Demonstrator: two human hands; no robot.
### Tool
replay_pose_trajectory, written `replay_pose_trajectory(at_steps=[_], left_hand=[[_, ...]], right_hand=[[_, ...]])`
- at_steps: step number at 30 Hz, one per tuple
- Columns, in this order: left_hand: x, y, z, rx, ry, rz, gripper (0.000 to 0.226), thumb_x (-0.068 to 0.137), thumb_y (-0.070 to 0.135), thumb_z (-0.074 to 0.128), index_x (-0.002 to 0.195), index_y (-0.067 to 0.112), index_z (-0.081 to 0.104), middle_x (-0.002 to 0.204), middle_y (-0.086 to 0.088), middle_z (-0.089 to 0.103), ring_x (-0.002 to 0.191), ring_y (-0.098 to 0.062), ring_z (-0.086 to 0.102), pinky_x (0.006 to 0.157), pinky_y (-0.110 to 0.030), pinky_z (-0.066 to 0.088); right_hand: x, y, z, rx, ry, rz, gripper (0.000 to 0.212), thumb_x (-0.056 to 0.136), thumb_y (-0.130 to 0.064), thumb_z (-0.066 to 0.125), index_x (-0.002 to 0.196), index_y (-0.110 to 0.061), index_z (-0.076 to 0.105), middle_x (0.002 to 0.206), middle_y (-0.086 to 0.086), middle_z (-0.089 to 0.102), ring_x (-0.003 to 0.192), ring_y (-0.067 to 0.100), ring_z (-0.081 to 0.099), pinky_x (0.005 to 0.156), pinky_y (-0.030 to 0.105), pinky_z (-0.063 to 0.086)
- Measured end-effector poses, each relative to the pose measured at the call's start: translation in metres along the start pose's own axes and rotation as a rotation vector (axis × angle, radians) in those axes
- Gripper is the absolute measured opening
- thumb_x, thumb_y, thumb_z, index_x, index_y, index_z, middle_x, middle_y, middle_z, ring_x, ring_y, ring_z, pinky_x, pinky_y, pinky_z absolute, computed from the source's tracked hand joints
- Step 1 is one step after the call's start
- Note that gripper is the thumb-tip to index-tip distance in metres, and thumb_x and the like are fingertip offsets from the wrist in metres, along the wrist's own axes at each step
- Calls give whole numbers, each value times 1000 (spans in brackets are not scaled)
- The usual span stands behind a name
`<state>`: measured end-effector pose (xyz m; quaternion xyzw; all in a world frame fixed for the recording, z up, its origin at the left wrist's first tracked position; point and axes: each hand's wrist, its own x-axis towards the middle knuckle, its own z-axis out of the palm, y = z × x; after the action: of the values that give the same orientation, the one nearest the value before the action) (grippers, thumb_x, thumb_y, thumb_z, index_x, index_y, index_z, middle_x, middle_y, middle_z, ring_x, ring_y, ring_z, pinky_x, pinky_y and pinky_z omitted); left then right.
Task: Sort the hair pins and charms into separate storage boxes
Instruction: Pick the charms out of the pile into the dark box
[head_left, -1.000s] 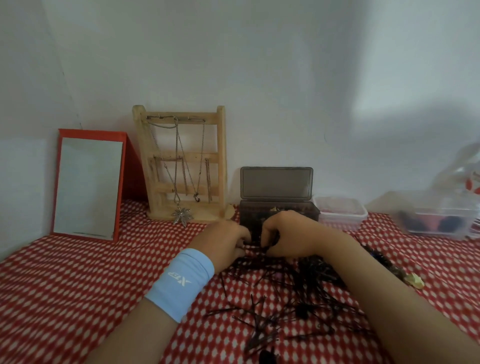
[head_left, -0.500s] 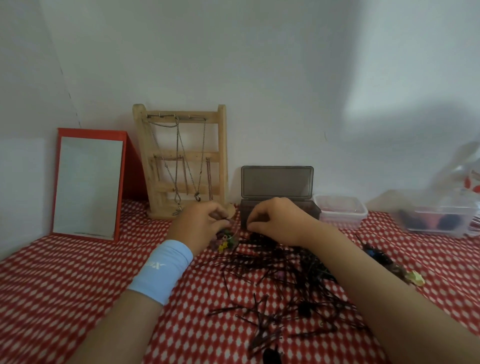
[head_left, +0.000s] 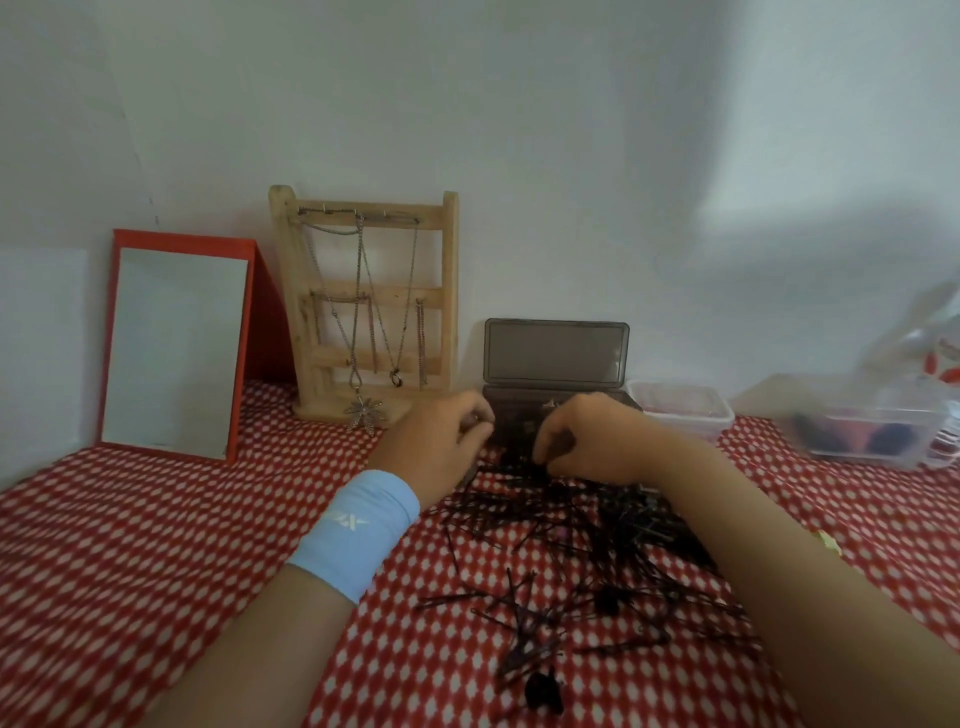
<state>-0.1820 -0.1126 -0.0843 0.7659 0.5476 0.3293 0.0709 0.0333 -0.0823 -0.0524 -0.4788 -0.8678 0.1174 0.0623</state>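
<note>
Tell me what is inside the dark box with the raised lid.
A few small pale pieces show inside the dark box, too blurred to name. The right hand, in front, covers most of the interior.

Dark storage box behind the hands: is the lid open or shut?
Open. The lid of the dark storage box stands upright behind its base, with the inner face turned toward the camera.

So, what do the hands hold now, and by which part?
The right hand seems to pinch dark hair pins at the pile's far edge, part unclear. The left hand is curled; its content cannot be told.
</note>
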Motion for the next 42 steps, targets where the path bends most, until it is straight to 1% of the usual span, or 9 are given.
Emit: replay_pose_trajectory(at_steps=[7,10,13,16,19,26,31,35,42], left_hand=[[-5,25,22,76,-305,62,21,93,37,61,111,33,70,111,13,65,100,-7,59,93,-33,50],[-4,31,28,184,-418,76,27,92,45,60,117,35,67,113,13,58,105,-11,55,88,-32,44],[-3,35,29,175,-402,110,25,91,48,60,111,35,68,106,14,57,96,-7,55,83,-30,47],[-4,40,30,55,-324,115,16,87,44,66,99,34,64,93,16,60,80,1,54,75,-28,51],[-7,44,31,-8,-424,143,20,82,48,71,100,39,68,95,18,60,75,4,52,69,-19,46],[-3,37,27,-61,-545,104,12,83,34,75,95,32,76,98,20,62,93,-2,59,90,-29,52],[-4,29,21,-76,-519,80,10,87,31,72,95,27,75,94,22,64,87,4,59,78,-11,47],[-2,27,18,-108,-496,48,3,86,33,72,88,31,72,96,20,64,87,0,61,82,-24,53],[3,21,1,-339,-411,-53,3,90,22,68,93,21,67,93,3,75,70,-15,70,59,-21,51]], right_hand=[[-6,10,8,-16,-99,20,23,90,-22,73,111,-30,76,104,-20,65,95,1,60,89,19,46],[-9,17,8,44,-112,-8,24,91,-21,71,113,-30,76,104,-19,68,93,-1,62,85,19,50],[-12,23,5,143,-134,-16,18,93,-21,69,106,-30,78,97,-21,68,81,6,67,64,17,55],[-14,29,1,170,-114,-29,14,94,-23,69,91,-35,76,81,-21,69,70,1,66,63,19,56],[-16,32,-3,196,-136,-27,12,96,-22,67,91,-30,74,64,-25,66,53,0,59,54,12,45],[-19,38,-5,267,-185,2,16,100,-21,60,108,-22,74,80,-5,77,54,10,62,64,19,54],[-14,33,0,184,-204,-11,25,92,-18,71,114,-29,75,84,-20,68,62,7,64,66,22,58],[-9,26,10,88,-197,-27,23,86,-25,78,109,-29,76,92,-26,62,84,-3,61,84,19,53],[-15,27,-4,289,-37,-2,11,86,-16,78,95,-24,77,76,-14,75,56,13,70,67,22,58]])
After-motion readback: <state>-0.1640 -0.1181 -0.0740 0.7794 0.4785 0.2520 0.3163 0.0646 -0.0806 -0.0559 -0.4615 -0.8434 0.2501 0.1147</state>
